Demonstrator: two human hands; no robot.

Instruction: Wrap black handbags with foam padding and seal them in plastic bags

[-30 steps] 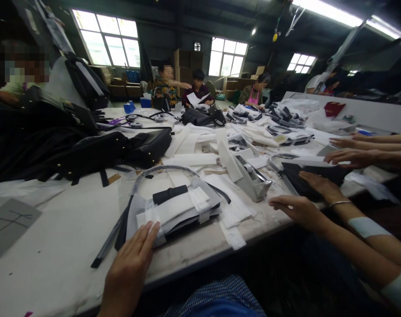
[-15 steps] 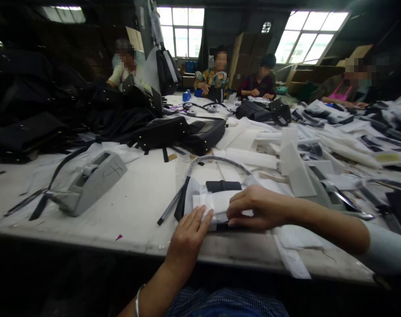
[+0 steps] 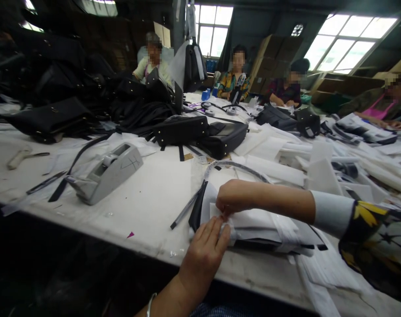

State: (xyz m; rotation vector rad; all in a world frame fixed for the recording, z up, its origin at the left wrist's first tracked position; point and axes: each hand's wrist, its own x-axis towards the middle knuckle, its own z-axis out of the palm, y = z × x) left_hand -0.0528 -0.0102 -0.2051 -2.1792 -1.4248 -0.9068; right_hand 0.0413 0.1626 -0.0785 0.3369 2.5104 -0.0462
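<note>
A black bag wrapped in white sheeting [image 3: 266, 226] lies flat at the table's front edge. Its arched handle [image 3: 240, 164], covered in clear film, extends behind it. My left hand [image 3: 203, 251] rests on the near left part of the wrapping, fingers stretched out flat. Just beyond those fingertips, my right hand [image 3: 235, 197] is bent down with its fingers pinched together against the white wrapping. What lies between the right fingertips is hidden. A dark strap with a clear cover [image 3: 184, 215] sticks out left of the bag.
A grey tape dispenser [image 3: 111, 171] stands to the left, beside a black strap [image 3: 79, 156]. Black bags [image 3: 220, 136] lie farther back, with more piled at left. White sheets [image 3: 276, 169] clutter the right side. Several co-workers sit across the table.
My right hand has moved left across the wrapping to my left fingertips, uncovering the bag's right part. My left hand stays on the wrapping. The camera view has turned left and tilted.
</note>
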